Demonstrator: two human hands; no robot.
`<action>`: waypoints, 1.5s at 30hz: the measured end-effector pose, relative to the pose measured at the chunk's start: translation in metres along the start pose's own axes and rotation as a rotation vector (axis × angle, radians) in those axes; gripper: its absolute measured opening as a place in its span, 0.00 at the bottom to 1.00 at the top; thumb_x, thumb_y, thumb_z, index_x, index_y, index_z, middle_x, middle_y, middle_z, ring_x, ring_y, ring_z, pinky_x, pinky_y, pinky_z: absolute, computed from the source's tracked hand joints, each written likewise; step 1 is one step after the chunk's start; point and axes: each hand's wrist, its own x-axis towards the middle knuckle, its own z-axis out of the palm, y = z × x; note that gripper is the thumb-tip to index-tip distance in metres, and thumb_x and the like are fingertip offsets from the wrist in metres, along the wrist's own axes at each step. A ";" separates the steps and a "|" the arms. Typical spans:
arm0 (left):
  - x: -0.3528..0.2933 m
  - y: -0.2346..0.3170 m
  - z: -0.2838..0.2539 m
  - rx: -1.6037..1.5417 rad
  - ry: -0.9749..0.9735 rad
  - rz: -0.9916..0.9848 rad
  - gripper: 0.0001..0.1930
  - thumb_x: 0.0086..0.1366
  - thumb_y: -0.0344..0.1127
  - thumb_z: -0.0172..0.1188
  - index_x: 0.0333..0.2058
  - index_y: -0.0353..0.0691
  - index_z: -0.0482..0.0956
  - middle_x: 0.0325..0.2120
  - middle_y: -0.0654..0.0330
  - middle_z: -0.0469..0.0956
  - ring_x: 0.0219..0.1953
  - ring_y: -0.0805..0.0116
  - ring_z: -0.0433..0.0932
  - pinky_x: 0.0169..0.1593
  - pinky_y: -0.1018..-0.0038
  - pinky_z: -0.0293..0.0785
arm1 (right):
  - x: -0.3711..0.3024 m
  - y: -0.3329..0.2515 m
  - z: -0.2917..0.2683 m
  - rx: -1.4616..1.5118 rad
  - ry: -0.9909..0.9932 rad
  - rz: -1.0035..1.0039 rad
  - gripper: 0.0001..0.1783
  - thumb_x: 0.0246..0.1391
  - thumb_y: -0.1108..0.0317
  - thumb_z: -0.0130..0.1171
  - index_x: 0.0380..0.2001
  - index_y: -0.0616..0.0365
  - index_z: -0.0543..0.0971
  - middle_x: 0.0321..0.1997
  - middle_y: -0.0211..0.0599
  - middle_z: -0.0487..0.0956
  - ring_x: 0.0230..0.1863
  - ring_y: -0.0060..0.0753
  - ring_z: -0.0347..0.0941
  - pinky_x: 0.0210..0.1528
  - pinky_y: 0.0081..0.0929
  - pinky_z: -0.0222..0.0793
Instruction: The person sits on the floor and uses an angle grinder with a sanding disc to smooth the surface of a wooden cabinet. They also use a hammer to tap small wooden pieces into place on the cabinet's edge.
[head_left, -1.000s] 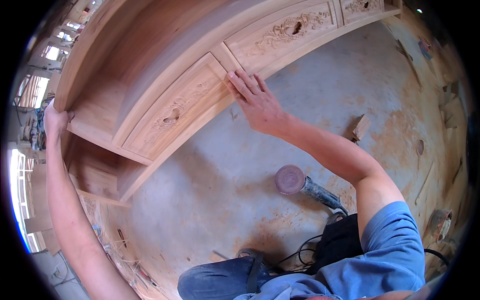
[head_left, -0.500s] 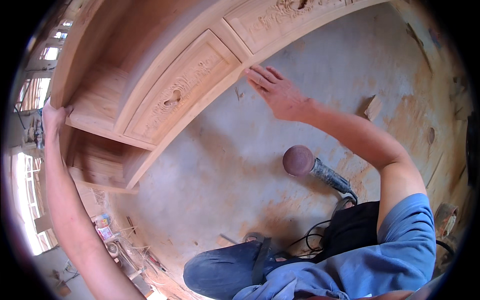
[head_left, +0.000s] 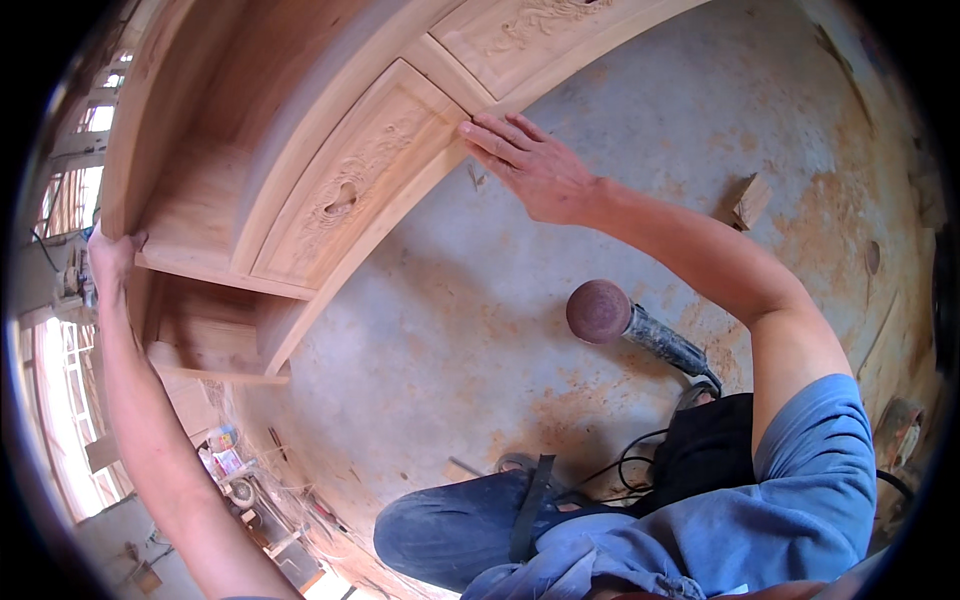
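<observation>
A pale unfinished wooden cabinet (head_left: 205,180) with open shelf spaces fills the upper left. Along its front, a carved drawer front (head_left: 350,180) bears scrollwork, and a second carved panel (head_left: 520,40) lies beyond it. My left hand (head_left: 112,258) is wrapped round the cabinet's left end, by the shelf edge; part of its fingers is hidden behind the wood. Fingers stretched out, my right hand (head_left: 525,165) touches the lower front rail with its fingertips, just beside the drawer's right corner.
An angle grinder with a round reddish-brown sanding disc (head_left: 598,311) lies on the concrete floor (head_left: 450,300), its cable (head_left: 630,465) running by my foot. A wood block (head_left: 750,203) lies to the right. Tools and scraps (head_left: 250,490) clutter the lower left.
My right hand has slid left along the front rail, still with its fingers extended. My left hand keeps its hold, and the view has shifted slightly.
</observation>
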 end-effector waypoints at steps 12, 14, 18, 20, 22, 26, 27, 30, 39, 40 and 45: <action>-0.023 0.009 0.003 -0.116 0.007 0.079 0.31 0.51 0.26 0.72 0.57 0.41 0.79 0.46 0.57 0.86 0.48 0.64 0.83 0.53 0.69 0.75 | 0.051 -0.054 -0.001 0.115 0.117 0.353 0.50 0.46 0.77 0.59 0.72 0.74 0.49 0.78 0.63 0.48 0.80 0.63 0.41 0.79 0.51 0.42; -0.038 -0.002 0.005 -0.125 0.023 0.141 0.32 0.52 0.26 0.72 0.58 0.43 0.78 0.48 0.56 0.85 0.49 0.61 0.83 0.54 0.68 0.75 | 0.062 -0.075 0.013 0.207 0.165 0.483 0.52 0.47 0.77 0.60 0.73 0.73 0.46 0.79 0.62 0.47 0.80 0.62 0.41 0.79 0.48 0.42; -0.078 0.015 0.015 0.008 0.064 0.161 0.34 0.54 0.32 0.73 0.61 0.45 0.76 0.50 0.52 0.83 0.52 0.52 0.82 0.56 0.63 0.75 | 0.073 -0.100 0.034 0.425 0.324 0.758 0.49 0.52 0.73 0.62 0.74 0.70 0.50 0.78 0.59 0.52 0.78 0.55 0.51 0.74 0.39 0.55; -0.090 0.023 -0.007 0.104 0.106 0.205 0.34 0.52 0.39 0.74 0.59 0.42 0.76 0.46 0.50 0.84 0.48 0.50 0.83 0.53 0.61 0.76 | 0.085 -0.095 0.027 0.703 0.362 0.870 0.49 0.52 0.72 0.64 0.74 0.68 0.53 0.79 0.55 0.54 0.76 0.50 0.55 0.70 0.35 0.61; -0.103 0.023 0.002 0.070 0.095 0.246 0.28 0.52 0.43 0.75 0.49 0.35 0.82 0.40 0.46 0.85 0.41 0.47 0.84 0.46 0.61 0.78 | 0.081 -0.095 0.030 0.781 0.395 0.911 0.50 0.50 0.73 0.65 0.74 0.69 0.53 0.78 0.54 0.55 0.76 0.50 0.54 0.73 0.34 0.56; -0.188 0.071 0.020 -0.071 0.333 0.284 0.21 0.43 0.31 0.72 0.39 0.32 0.84 0.31 0.39 0.82 0.39 0.43 0.84 0.45 0.59 0.81 | 0.050 -0.107 0.039 0.533 0.333 1.020 0.50 0.49 0.69 0.66 0.73 0.69 0.55 0.77 0.52 0.58 0.75 0.49 0.55 0.74 0.31 0.49; -0.197 0.065 0.013 0.074 0.275 0.150 0.21 0.42 0.30 0.67 0.39 0.29 0.83 0.30 0.35 0.80 0.39 0.40 0.82 0.43 0.57 0.80 | 0.052 -0.112 0.043 0.485 0.328 1.019 0.47 0.49 0.67 0.66 0.71 0.69 0.59 0.76 0.52 0.60 0.74 0.49 0.57 0.74 0.32 0.49; -0.233 0.056 -0.001 0.157 0.061 -0.039 0.24 0.44 0.31 0.65 0.44 0.30 0.82 0.34 0.36 0.81 0.41 0.39 0.82 0.44 0.56 0.80 | 0.062 -0.127 0.035 0.557 0.244 1.046 0.35 0.49 0.63 0.65 0.60 0.69 0.71 0.65 0.49 0.69 0.63 0.45 0.65 0.66 0.36 0.57; -0.278 0.094 0.041 0.037 0.721 0.389 0.16 0.61 0.32 0.60 0.47 0.34 0.79 0.47 0.43 0.81 0.52 0.42 0.77 0.57 0.54 0.73 | -0.012 -0.038 -0.010 0.456 -0.076 0.909 0.27 0.42 0.67 0.62 0.49 0.68 0.79 0.36 0.51 0.82 0.41 0.51 0.77 0.47 0.42 0.72; -0.289 0.108 0.058 -0.012 0.907 0.467 0.18 0.60 0.29 0.60 0.50 0.35 0.78 0.51 0.44 0.81 0.57 0.42 0.76 0.60 0.53 0.72 | -0.028 -0.020 -0.018 0.345 -0.095 0.837 0.28 0.41 0.67 0.61 0.49 0.68 0.80 0.37 0.58 0.84 0.43 0.57 0.81 0.48 0.45 0.74; -0.304 0.197 0.148 -0.382 0.164 0.804 0.33 0.60 0.35 0.69 0.63 0.36 0.69 0.68 0.49 0.65 0.71 0.46 0.61 0.72 0.55 0.60 | -0.205 0.065 -0.076 -0.191 -0.178 1.122 0.32 0.48 0.64 0.59 0.57 0.68 0.76 0.52 0.63 0.81 0.58 0.58 0.76 0.57 0.44 0.71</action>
